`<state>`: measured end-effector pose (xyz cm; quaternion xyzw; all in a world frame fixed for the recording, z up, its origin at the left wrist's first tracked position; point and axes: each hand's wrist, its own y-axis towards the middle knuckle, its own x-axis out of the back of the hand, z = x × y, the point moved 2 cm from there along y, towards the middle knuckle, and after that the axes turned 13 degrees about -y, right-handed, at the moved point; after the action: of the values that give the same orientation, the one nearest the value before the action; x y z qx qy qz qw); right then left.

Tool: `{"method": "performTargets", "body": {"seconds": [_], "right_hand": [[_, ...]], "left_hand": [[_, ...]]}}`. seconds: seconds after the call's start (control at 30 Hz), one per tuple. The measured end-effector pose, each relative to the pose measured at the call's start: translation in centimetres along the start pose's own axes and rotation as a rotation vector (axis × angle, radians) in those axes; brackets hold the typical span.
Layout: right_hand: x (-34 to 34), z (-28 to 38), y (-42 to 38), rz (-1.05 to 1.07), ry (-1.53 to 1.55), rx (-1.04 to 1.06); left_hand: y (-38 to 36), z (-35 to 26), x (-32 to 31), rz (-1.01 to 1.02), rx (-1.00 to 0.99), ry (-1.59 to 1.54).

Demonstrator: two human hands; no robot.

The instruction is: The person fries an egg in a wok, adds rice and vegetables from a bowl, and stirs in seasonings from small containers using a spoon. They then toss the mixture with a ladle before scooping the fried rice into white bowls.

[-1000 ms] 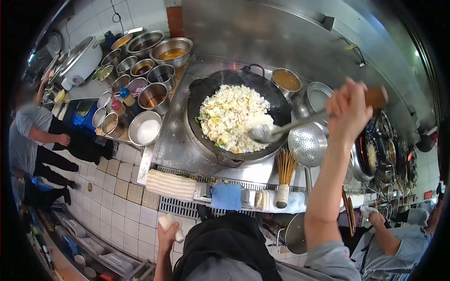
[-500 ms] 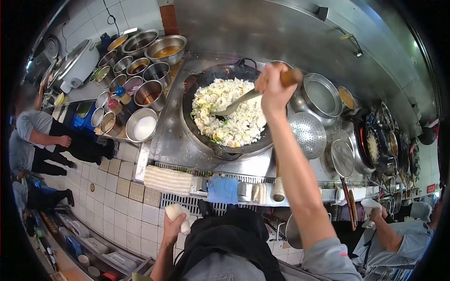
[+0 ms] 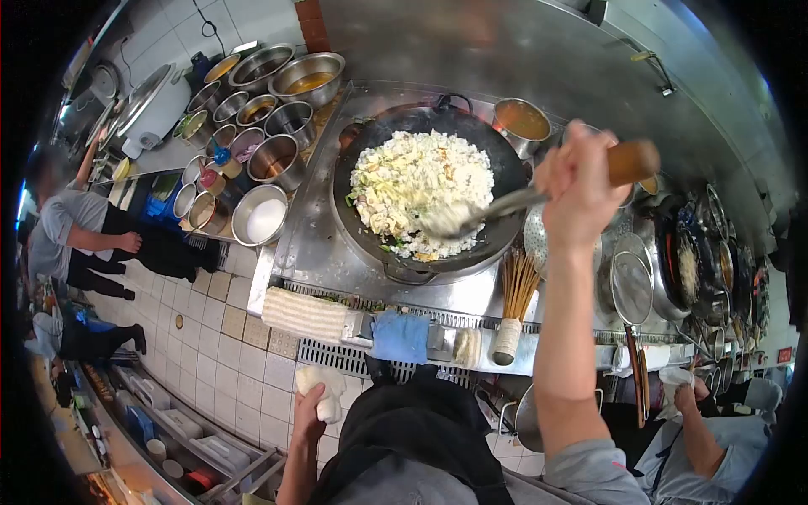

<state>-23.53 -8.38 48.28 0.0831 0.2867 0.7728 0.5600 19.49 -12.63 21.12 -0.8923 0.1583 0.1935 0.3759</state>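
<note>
My right hand [image 3: 579,189] is closed round the wooden-handled ladle [image 3: 526,200], above the right side of the large black wok [image 3: 497,160]. The ladle's head, smeared by motion, touches the lower right part of the fried rice [image 3: 425,172], a white heap with yellow and green pieces. Low on the left, in front of my body, my left hand [image 3: 310,410] grips a folded cream cloth [image 3: 321,392], well away from the wok.
Metal bowls of sauces and a bowl of white powder [image 3: 263,217] stand left of the wok. A bamboo brush [image 3: 518,295], strainers [image 3: 631,288] and a pot [image 3: 522,126] are at right. Co-workers [image 3: 76,240] stand far left; another person [image 3: 707,442] is at lower right.
My right hand has moved right and down, drawing the ladle toward the wok's lower right. The rice has shifted in the wok. My left hand still holds the cloth.
</note>
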Motion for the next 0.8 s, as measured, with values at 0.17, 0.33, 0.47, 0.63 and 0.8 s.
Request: {"method": "performTargets", "body": {"seconds": [0.17,0.33,0.47,0.63,0.8], "right_hand": [[-0.4,-6.4,1.2,0.083,-0.001,0.099],[3.2,-1.2,3.6,0.053,0.114,0.035],[0.2,-6.5,2.9,0.038,0.166,-0.066],[1.2,1.0,0.7,0.061,0.152,-0.129],[-2.0,-5.3,-0.3,-0.02,0.109,-0.061]], "left_hand": [[-0.7,2.2,1.1,-0.028,0.064,0.018],[-2.1,2.1,-0.1,-0.05,-0.026,0.012],[-1.0,1.7,-2.5,0.036,0.039,0.094],[2.0,-0.1,-7.5,0.138,-0.037,0.013],[9.3,-0.5,-12.9,0.177,0.122,0.041]]}}
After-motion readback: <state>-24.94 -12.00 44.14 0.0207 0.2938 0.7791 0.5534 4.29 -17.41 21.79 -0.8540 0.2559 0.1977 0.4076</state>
